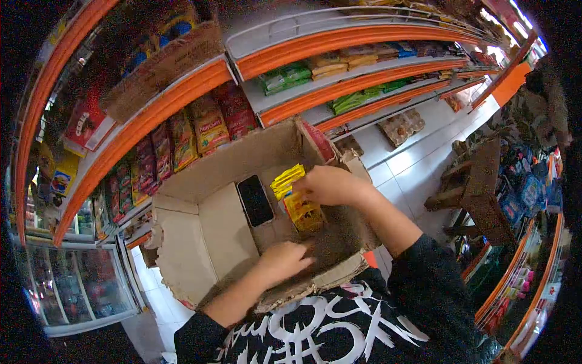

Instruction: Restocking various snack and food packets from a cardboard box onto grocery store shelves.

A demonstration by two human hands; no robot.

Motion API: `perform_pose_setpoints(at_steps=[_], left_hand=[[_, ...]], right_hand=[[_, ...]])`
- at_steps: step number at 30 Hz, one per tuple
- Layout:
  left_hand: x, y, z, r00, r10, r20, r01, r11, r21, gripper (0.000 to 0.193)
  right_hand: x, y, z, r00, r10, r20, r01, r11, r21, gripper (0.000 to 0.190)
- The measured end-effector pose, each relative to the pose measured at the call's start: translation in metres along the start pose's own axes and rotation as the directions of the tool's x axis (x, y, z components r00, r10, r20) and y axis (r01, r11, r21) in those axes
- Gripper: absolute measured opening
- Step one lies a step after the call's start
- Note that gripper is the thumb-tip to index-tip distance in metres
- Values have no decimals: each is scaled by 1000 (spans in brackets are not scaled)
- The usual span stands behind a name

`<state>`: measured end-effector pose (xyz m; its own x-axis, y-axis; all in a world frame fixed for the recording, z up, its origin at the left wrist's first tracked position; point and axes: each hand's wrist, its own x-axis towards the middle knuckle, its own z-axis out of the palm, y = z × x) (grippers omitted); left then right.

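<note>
An open cardboard box (177,245) with torn, ragged edges is right in front of me. Inside it, a dark-screened smartphone (255,200) lies near the middle. My right hand (329,185) reaches in from the right and holds yellow sachets (288,179) between thumb and fingers. Below that hand, more yellow packets (303,214) rest in the box; whether they are joined to the held ones I cannot tell. My left hand (286,261) hovers over the near part of the box, its fingers apart and holding nothing that shows.
Orange-edged store shelves (363,77) with packaged goods run behind the box. A glass-doored cabinet (82,282) stands at the left. Egg trays (401,127) lie on the tiled floor beyond. At the right are a brown wooden stool or table (477,186) and more shelves.
</note>
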<state>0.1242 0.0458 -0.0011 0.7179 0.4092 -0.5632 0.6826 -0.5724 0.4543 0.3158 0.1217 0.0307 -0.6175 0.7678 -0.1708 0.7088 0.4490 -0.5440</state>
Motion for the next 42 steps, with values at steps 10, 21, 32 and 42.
perform_pose_setpoints(at_steps=[10, 21, 32, 42], left_hand=[[-2, -29, 14, 985, 135, -109, -152, 975, -162, 47], [-5, -34, 8, 994, 111, -1, -110, 991, -79, 40], [-20, -38, 0, 997, -21, 75, 17, 999, 49, 39], [-11, -47, 16, 994, 105, -25, -102, 990, 95, 43]], right_hand=[[13, 4, 30, 995, 35, 96, -35, 999, 8, 21], [3, 4, 58, 982, 146, 118, -101, 942, -321, 13], [-46, -69, 52, 908, 357, 220, -210, 842, -497, 29], [-41, 3, 102, 952, 295, 78, -294, 955, -22, 63]])
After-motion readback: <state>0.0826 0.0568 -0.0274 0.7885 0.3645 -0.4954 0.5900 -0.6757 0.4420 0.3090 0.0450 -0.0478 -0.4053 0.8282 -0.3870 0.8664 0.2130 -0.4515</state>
